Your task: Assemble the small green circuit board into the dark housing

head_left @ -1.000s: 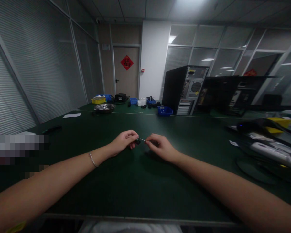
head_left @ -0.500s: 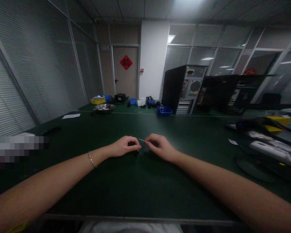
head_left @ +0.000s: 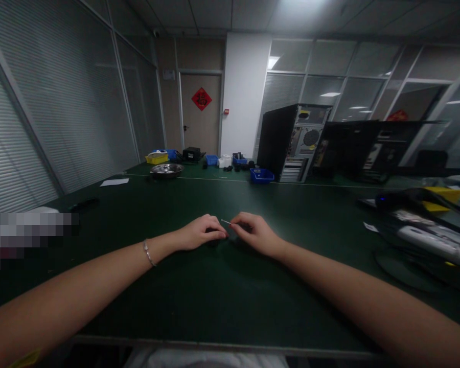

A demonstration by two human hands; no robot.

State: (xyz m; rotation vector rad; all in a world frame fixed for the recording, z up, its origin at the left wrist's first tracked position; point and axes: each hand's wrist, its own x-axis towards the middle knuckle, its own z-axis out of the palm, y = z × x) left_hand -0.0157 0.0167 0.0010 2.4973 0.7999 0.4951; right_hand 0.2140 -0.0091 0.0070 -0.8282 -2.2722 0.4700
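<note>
Above the dark green table (head_left: 214,296), my right hand (head_left: 255,234) pinches a thin, pale, stick-like piece (head_left: 226,222) between thumb and forefinger, its free end pointing left. My left hand (head_left: 202,232), with a bracelet (head_left: 148,253) on its wrist, is close by on the left, thumb and fingertips brought together. Whatever lies between those left fingertips is too small and dark to make out. The two hands are a short gap apart, and the stick's tip reaches toward the left fingers.
Farther back stand a metal bowl (head_left: 167,170), a blue bin (head_left: 261,176), a yellow bin (head_left: 157,158) and a black computer tower (head_left: 279,140). Cables and a white device (head_left: 431,239) lie at the right. A paper (head_left: 114,182) is at the left.
My left fingers have closed further and turned downward, hiding the small dark thing seen under them before. The view has shifted slightly; my right hand still holds the stick.
</note>
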